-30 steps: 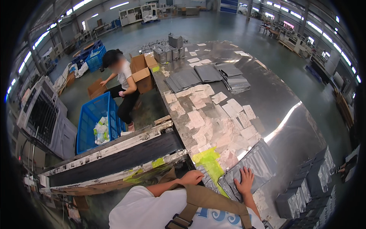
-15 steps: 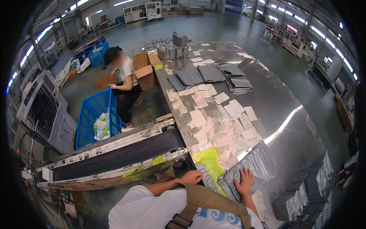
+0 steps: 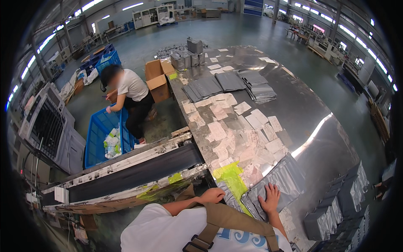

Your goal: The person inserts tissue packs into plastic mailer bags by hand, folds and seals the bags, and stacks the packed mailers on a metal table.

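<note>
Pressing right hand (image 3: 270, 198) near table edge (image 3: 197, 138)

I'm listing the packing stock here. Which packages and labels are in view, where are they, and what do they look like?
Grey poly mailer bag: flat under the right hand, near table edge.
Paper labels: pale rectangles scattered mid-table.
Grey bag stacks: flat, far end.
Filled grey packets: upright, lower right.
Cardboard boxes: brown, open, left of table.
</note>
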`<state>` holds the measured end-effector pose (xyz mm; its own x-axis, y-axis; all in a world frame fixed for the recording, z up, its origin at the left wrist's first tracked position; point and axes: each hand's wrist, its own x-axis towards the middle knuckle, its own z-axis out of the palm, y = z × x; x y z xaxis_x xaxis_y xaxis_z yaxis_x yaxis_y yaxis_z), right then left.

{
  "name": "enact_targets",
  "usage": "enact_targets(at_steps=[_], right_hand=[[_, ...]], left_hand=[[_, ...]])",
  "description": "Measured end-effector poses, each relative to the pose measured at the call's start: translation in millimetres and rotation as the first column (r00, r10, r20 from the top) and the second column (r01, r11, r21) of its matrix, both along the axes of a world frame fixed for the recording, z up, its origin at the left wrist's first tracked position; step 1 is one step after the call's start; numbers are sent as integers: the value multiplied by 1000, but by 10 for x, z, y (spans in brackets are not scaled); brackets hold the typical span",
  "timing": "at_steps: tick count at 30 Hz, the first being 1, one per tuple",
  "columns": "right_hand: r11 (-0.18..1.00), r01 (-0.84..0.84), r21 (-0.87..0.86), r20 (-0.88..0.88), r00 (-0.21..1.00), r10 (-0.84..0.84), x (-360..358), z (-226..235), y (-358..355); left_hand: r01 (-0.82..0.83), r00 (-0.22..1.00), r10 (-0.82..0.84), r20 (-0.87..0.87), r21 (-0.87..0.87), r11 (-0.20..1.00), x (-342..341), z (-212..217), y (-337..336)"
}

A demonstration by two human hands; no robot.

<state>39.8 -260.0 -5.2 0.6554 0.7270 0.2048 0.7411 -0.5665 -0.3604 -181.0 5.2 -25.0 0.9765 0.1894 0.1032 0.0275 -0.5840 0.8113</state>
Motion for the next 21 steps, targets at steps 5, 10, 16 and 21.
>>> enact_targets(at_steps=[5, 10, 16, 21], right_hand=[[1000, 2, -5, -2, 1000, -2, -6, 17, -2], [1000, 5, -3, 11, 1000, -5, -10, 26, -16], [996, -16, -87, 216, 976, 35, 16, -97, -23], [988, 19, -153, 60, 998, -10, -63, 240, 105]], left_hand=[[-10, 1000, 10, -7, -11, 1000, 7, 19, -10], [-27, 1000, 27, -16, -32, 999, 27, 33, -24], [-18, 1000, 19, 10, -27, 999, 33, -38, 21], [-35, 999, 36, -25, 43, 998, 47, 160, 121]])
